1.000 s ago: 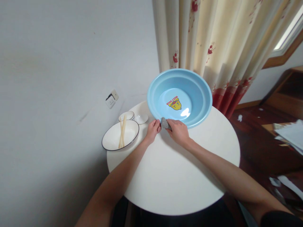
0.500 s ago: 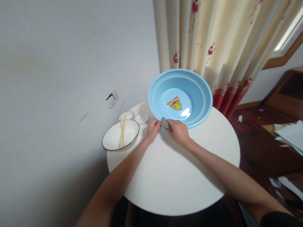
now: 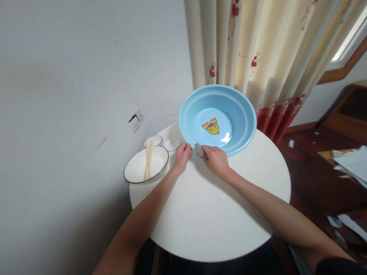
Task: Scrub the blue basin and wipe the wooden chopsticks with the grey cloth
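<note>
A light blue plastic basin point(image 3: 243, 110) with a yellow cartoon print rests at the back of the white round table. My left hand point(image 3: 183, 154) is closed on the basin's near-left rim, thumb on top. Just to its right, my right hand point(image 3: 216, 158) grips a bunched grey cloth point(image 3: 200, 150), which lies against the near rim. Most of the cloth is hidden under my right fingers. Left of my left hand stand a large white bowl point(image 3: 134, 168) with dark edging, a pair of chopsticks point(image 3: 148, 160) laid across it, a smaller bowl point(image 3: 153, 141) and a small white dish point(image 3: 171, 144).
The table point(image 3: 212, 225) stands against a wall with a socket point(image 3: 134, 124). A cream and red curtain point(image 3: 258, 68) hangs just behind the basin. Papers point(image 3: 352, 164) lie at the right, with scraps on the dark floor.
My left hand has shifted slightly left along the rim, widening the gap to the grey cloth. The basin has moved a touch to the left. My right hand stays nearly in place.
</note>
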The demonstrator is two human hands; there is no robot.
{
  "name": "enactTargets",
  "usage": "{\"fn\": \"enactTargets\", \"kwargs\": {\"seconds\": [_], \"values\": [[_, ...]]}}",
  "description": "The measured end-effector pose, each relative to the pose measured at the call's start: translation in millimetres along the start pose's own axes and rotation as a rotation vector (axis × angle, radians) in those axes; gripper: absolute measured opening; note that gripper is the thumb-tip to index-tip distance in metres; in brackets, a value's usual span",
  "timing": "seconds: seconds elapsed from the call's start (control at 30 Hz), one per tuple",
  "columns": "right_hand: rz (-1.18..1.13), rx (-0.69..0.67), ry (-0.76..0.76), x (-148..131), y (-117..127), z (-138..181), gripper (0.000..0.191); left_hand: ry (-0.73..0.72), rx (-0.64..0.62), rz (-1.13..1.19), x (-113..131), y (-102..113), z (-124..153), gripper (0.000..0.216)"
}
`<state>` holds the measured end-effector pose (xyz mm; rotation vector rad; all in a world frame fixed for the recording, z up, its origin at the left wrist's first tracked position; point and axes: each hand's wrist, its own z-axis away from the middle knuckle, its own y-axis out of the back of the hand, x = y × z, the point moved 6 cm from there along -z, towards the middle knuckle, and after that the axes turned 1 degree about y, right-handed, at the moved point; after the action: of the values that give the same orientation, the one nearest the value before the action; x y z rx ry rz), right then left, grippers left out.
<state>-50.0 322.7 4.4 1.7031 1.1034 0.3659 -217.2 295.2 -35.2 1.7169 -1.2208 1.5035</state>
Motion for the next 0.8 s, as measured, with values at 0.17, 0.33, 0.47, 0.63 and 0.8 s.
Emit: {"fn": "enactTargets", "kwargs": {"seconds": [0.17, 0.33, 0.47, 0.63, 0.8], "values": [[-0.005, 0.000, -0.004, -0.1, -1.2, 0.4, 0.028, -0.003, 0.009, -0.038, -4.1, -1.3, 3.0, 0.063], [-0.011, -0.005, -0.007, 0.0, -1.8, 0.9, 0.031, 0.009, -0.015, -0.074, -8.7, -4.7, 5.0, 0.069], [-0.015, 0.004, -0.008, 0.3, -2.3, 0.8, 0.033, 0.032, -0.047, -0.078, -11.7, -7.5, 6.5, 0.067], [-0.012, 0.004, -0.015, 0.6, -3.3, 0.9, 0.033, 0.047, -0.070, -0.076, -13.7, -9.1, 7.8, 0.066], [-0.012, -0.006, -0.010, 0.0, -3.0, 1.0, 0.032, 0.039, -0.063, -0.081, -13.7, -8.3, 6.9, 0.066]]}}
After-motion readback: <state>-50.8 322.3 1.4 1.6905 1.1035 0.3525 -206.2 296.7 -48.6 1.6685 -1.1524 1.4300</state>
